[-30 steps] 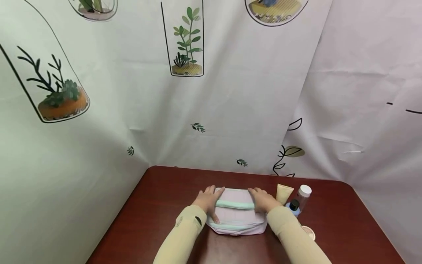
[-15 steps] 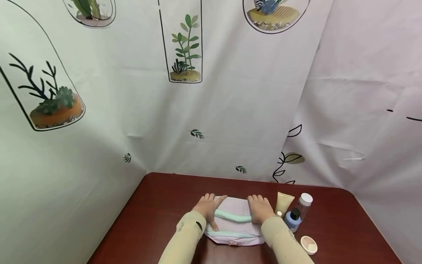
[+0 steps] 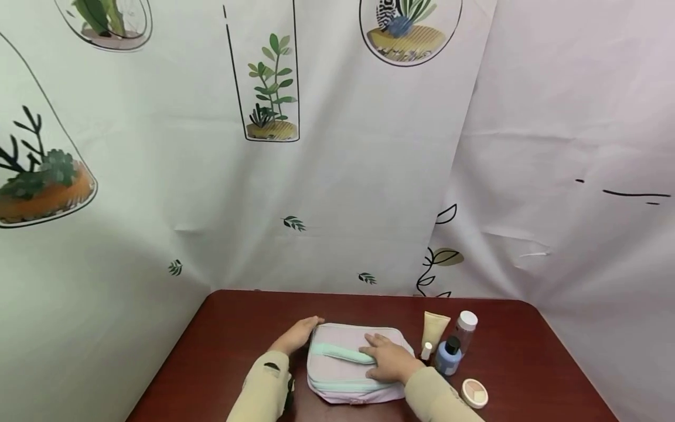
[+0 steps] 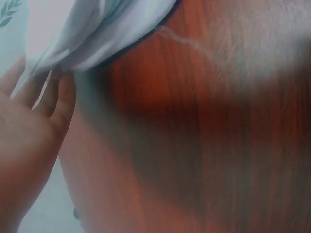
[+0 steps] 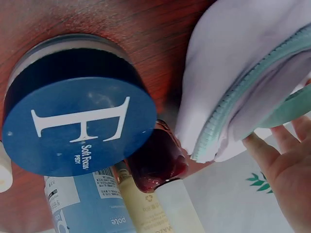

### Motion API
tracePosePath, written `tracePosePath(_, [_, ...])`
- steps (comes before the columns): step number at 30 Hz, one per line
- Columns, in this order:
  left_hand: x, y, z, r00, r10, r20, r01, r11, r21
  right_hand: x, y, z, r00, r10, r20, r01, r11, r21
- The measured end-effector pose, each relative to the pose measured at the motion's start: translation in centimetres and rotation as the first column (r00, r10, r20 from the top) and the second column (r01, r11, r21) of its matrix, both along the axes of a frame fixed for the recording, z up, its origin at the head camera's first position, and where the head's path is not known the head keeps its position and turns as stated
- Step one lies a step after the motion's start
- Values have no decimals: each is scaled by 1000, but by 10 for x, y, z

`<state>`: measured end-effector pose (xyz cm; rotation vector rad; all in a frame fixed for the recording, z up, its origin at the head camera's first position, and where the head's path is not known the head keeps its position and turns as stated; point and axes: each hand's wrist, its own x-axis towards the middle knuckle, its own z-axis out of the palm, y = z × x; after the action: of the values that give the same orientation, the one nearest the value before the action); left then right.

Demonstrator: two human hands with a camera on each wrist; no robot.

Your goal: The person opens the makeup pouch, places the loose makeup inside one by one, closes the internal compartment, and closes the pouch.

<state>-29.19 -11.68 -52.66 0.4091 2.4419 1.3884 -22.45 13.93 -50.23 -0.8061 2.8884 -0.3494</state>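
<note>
A pale lilac zip bag (image 3: 337, 369) with a mint-green handle (image 3: 345, 354) and mint zip lies flat on the table. My left hand (image 3: 296, 337) is at its far left corner. In the left wrist view, that hand's extended fingers (image 4: 64, 99) touch the bag's side, some partly hidden behind it. My right hand (image 3: 391, 358) rests on the bag's top at the right end of the handle, fingers spread. The right wrist view shows its fingertips against the lid beside the handle. The zip looks closed along the part that shows.
Right of the bag stand a cream tube (image 3: 433, 328), a clear bottle with white cap (image 3: 465, 333), a blue bottle (image 3: 447, 360) and a dark red bottle (image 5: 158, 162). A blue-lidded jar (image 5: 80, 126) and a round compact (image 3: 474, 393) are nearer. Printed cloth hangs behind the table (image 3: 237, 316).
My left hand has slid off the bag's top to its left side. My right hand has moved from the right edge inward onto the lid. The head view has turned right and up.
</note>
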Motion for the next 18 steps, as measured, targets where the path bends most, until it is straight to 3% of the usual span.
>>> tracePosePath(3, [-1, -4, -7, 999, 45, -8, -45, 999, 18, 1, -3, -3, 1000, 2, 21, -2, 1000, 11])
tracePosePath(9, [-3, -6, -11, 986, 119, 119, -136, 980, 148, 1, -1, -4, 1000, 7, 30, -7, 1000, -4])
tracePosePath(10, [-4, -5, -11, 988, 121, 100, -134, 982, 134, 1, -1, -4, 1000, 7, 28, -7, 1000, -5])
tracePosePath(13, [-7, -5, -12, 994, 104, -37, -103, 994, 38, 0, 0, -3, 1000, 4, 25, -4, 1000, -7])
tracePosePath(16, [-10, -5, -15, 982, 97, -161, -105, 993, -46, -1, -1, -1, 999, 11, 34, -10, 1000, -17])
tracePosePath(18, [-10, -6, -17, 979, 105, -175, -119, 990, -71, -1, -2, -1, 999, 11, 47, -11, 1000, -13])
